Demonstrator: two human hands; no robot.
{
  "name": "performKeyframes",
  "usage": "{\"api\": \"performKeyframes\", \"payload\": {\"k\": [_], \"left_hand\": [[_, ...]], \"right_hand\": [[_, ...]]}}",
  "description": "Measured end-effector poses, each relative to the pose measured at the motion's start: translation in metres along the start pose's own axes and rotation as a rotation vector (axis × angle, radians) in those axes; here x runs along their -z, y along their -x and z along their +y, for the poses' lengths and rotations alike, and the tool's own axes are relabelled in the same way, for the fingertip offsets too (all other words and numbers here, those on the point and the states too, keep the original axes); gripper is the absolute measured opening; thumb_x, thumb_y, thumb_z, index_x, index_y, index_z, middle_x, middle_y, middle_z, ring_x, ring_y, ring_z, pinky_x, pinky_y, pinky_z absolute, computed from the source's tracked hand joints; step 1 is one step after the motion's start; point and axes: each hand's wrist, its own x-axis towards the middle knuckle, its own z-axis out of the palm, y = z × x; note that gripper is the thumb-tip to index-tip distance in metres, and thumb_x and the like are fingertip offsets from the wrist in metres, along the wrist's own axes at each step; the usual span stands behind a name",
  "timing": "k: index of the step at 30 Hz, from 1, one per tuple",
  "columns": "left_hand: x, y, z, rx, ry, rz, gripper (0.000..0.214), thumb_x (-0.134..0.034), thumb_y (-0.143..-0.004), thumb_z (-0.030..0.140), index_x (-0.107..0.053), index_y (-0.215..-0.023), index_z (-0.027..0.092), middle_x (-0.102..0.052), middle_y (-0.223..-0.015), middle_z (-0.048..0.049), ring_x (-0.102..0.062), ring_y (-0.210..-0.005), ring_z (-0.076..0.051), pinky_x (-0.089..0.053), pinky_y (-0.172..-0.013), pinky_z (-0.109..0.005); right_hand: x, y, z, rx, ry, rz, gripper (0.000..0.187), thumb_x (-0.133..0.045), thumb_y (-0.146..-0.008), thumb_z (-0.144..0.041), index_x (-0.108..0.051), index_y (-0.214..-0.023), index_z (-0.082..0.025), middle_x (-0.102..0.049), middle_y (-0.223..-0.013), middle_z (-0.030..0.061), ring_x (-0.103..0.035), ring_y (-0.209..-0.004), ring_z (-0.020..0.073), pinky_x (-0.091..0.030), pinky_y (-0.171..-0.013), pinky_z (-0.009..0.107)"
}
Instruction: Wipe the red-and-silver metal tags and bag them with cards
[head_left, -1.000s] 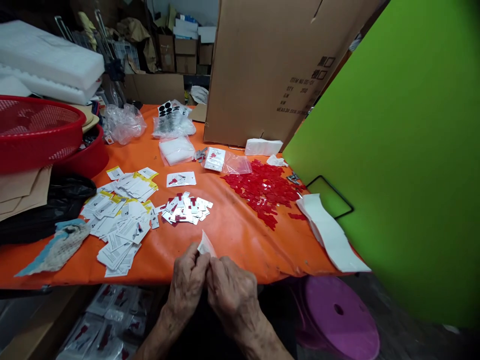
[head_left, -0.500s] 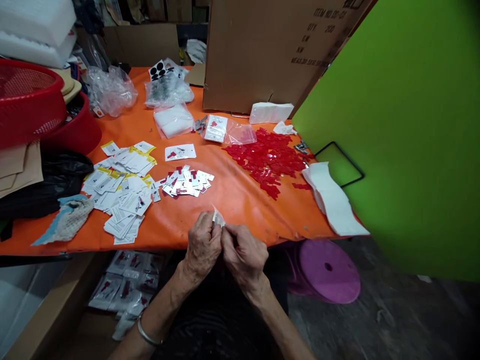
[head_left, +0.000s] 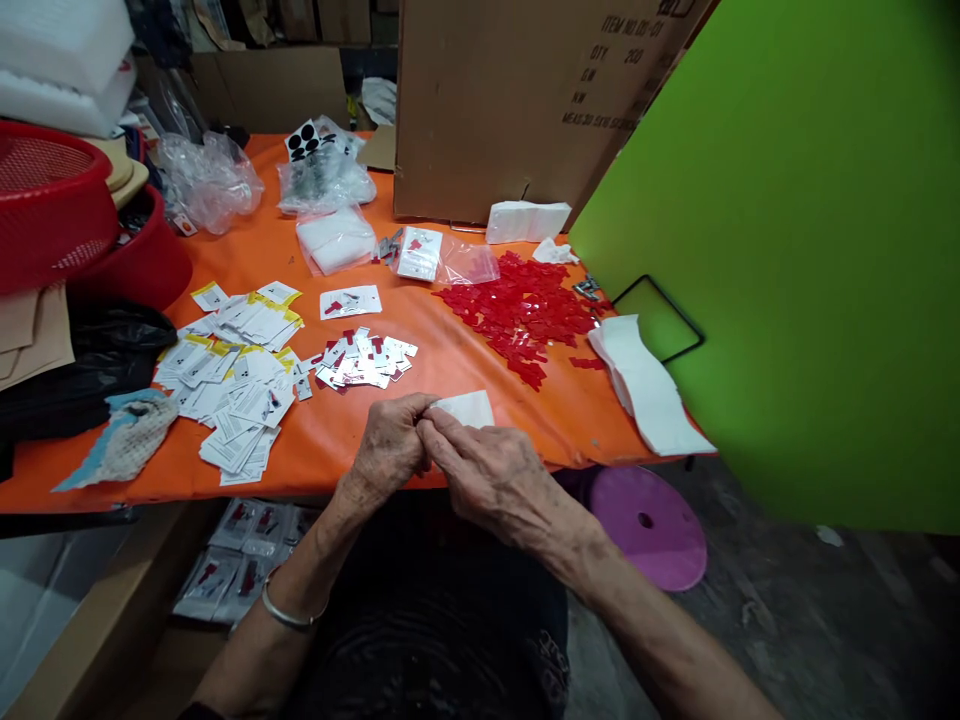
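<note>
Your L hand (head_left: pixel 390 445) & R hand (head_left: pixel 491 475) pinch a white paper slip (head_left: pixel 466 408) w/ fingers closed, printed cards (head_left: pixel 251 322) piled up, red plastic pieces (head_left: pixel 517 312) left in a big heap.

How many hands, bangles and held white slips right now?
Hands: 2
Bangles: 1
Held white slips: 1
Total: 4

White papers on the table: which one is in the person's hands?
The small white sheet pinched between the left hand and right hand; the other papers lie on the orange table.
</note>
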Motion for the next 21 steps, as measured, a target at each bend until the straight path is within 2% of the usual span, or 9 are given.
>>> {"api": "performKeyframes", "payload": {"k": [2,4,6,8,10,13,15,19,21], "left_hand": [[0.001,-0.001,-0.001,0.056,0.100,0.008,0.019,-0.049,-0.064,0.015,-0.064,-0.075,0.016,-0.053,-0.054,0.0036,-0.045,-0.046,-0.009,-0.035,-0.045,-0.020],[0.002,-0.003,-0.002,0.047,0.109,0.069,0.012,-0.055,-0.064,0.019,-0.065,-0.070,0.015,-0.054,-0.056,0.0026,-0.047,-0.049,-0.009,-0.037,-0.046,-0.020],[0.002,-0.007,-0.005,0.019,0.096,0.207,0.010,-0.059,-0.063,0.020,-0.066,-0.069,0.015,-0.052,-0.055,0.0031,-0.045,-0.051,-0.009,-0.036,-0.047,-0.019],[0.002,-0.010,-0.011,0.014,0.150,0.380,0.020,-0.059,-0.063,0.018,-0.068,-0.081,0.016,-0.045,-0.052,0.0062,-0.040,-0.049,-0.007,-0.034,-0.046,-0.019],[0.000,-0.012,-0.018,0.042,0.243,0.517,0.031,-0.059,-0.064,0.019,-0.067,-0.095,0.016,-0.041,-0.052,0.0080,-0.037,-0.047,-0.007,-0.035,-0.047,-0.019],[-0.005,-0.010,-0.030,0.135,0.280,0.583,0.032,-0.060,-0.067,0.026,-0.067,-0.097,0.015,-0.049,-0.057,0.0062,-0.044,-0.052,-0.008,-0.039,-0.051,-0.019],[-0.008,-0.006,-0.036,0.175,0.217,0.602,0.029,-0.060,-0.069,0.031,-0.068,-0.092,0.015,-0.055,-0.060,0.0042,-0.049,-0.055,-0.009,-0.040,-0.053,-0.020],[-0.009,0.002,-0.041,0.170,0.058,0.666,0.023,-0.059,-0.072,0.037,-0.067,-0.075,0.017,-0.058,-0.058,0.0032,-0.051,-0.055,-0.011,-0.040,-0.055,-0.021],[-0.010,0.003,-0.044,0.214,0.080,0.688,0.020,-0.060,-0.070,0.036,-0.066,-0.069,0.017,-0.057,-0.053,0.0038,-0.051,-0.052,-0.011,-0.040,-0.053,-0.021]], "right_hand": [[0.005,-0.002,0.009,0.064,0.052,-0.115,0.033,-0.036,-0.079,-0.004,-0.058,-0.103,-0.009,-0.065,-0.100,0.0122,-0.058,-0.062,0.0158,-0.041,-0.050,0.028],[0.010,-0.002,0.016,0.069,0.051,-0.138,0.029,-0.038,-0.079,-0.005,-0.059,-0.097,-0.011,-0.065,-0.091,0.0097,-0.056,-0.060,0.0154,-0.040,-0.049,0.028],[0.012,0.000,0.018,-0.021,-0.004,-0.079,0.023,-0.040,-0.080,-0.006,-0.060,-0.089,-0.013,-0.064,-0.081,0.0068,-0.054,-0.054,0.0133,-0.038,-0.045,0.026],[0.009,0.002,0.012,-0.156,-0.097,0.025,0.018,-0.043,-0.082,-0.007,-0.060,-0.085,-0.013,-0.063,-0.076,0.0053,-0.054,-0.052,0.0114,-0.037,-0.042,0.024],[0.001,0.004,-0.002,-0.252,-0.241,0.147,0.017,-0.044,-0.083,-0.006,-0.059,-0.087,-0.013,-0.065,-0.077,0.0055,-0.060,-0.060,0.0113,-0.042,-0.045,0.020],[-0.018,0.004,-0.029,-0.318,-0.436,0.347,0.023,-0.044,-0.083,-0.003,-0.057,-0.100,-0.011,-0.068,-0.085,0.0086,-0.066,-0.081,0.0137,-0.053,-0.065,0.019],[-0.032,0.003,-0.042,-0.352,-0.454,0.412,0.031,-0.042,-0.081,-0.001,-0.055,-0.109,-0.010,-0.069,-0.095,0.0131,-0.065,-0.094,0.0165,-0.055,-0.077,0.024],[-0.054,0.004,-0.051,-0.367,-0.373,0.385,0.044,-0.038,-0.080,-0.001,-0.048,-0.123,-0.007,-0.066,-0.108,0.0190,-0.062,-0.104,0.0215,-0.056,-0.079,0.028],[-0.062,0.008,-0.051,-0.348,-0.337,0.386,0.050,-0.037,-0.081,-0.001,-0.043,-0.130,-0.008,-0.065,-0.109,0.0195,-0.063,-0.103,0.0225,-0.058,-0.074,0.028]]}}
